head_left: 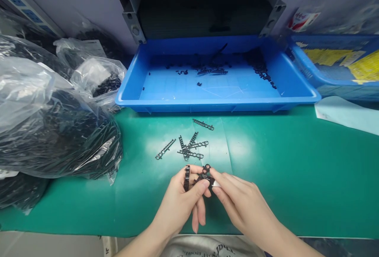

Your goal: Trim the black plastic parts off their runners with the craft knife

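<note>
**Black plastic looped part (209,181) held at the near edge of the worktop (275,150), between both hands**

The part is off the green surface, partly covered by fingers; its full outline cannot be made out. The left hand (179,197) has its grip closed on it, thumb uppermost. A short, ribbed black strip (187,179) stands against the same hand's index finger. The right hand (245,197) has its grip closed on the part's right end; a small white item (216,184), nature unclear, shows at its fingertips.

Beyond the hands, several narrow black plastic strips with ring-shaped ends (195,145) lie loose, some crossed over one another. Behind them stands a shallow blue plastic tray (219,102) containing scattered small black pieces (213,71). At left are clear plastic bags (59,130) filled with black material; at right, a pale blue sheet (346,113).
</note>
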The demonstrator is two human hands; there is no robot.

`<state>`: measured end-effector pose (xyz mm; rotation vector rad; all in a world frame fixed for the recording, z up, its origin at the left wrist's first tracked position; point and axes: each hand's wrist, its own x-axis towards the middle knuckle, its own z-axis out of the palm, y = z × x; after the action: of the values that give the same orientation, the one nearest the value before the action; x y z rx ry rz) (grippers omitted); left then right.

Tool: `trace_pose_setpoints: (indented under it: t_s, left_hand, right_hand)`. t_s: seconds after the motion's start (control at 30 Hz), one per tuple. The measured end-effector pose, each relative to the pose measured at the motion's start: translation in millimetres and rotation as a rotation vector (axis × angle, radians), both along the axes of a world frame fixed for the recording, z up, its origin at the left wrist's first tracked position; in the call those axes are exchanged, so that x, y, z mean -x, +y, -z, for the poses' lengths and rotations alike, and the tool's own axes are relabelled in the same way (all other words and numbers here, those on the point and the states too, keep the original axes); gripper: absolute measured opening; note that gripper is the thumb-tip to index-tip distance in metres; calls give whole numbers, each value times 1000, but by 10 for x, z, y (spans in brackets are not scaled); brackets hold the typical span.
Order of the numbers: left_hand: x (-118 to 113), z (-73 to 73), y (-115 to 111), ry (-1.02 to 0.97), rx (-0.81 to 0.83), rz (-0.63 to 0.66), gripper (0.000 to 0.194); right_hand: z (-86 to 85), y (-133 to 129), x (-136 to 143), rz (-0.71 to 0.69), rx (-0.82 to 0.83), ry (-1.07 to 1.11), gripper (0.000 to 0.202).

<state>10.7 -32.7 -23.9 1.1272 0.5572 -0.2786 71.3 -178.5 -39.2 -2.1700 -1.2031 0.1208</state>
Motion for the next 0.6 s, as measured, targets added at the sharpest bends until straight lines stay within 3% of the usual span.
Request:
trace_pose_setpoints:
  t_s: [0.4,0.6]
  left_hand:
    - [-3,-47,-35,-4,-91,-21,24]
    - [32,3,-94,2,-124,-109,21]
  right_hand:
    - [-9,43,58,56,-28,22,32]
    - [57,90,139,144,-57,-26,32]
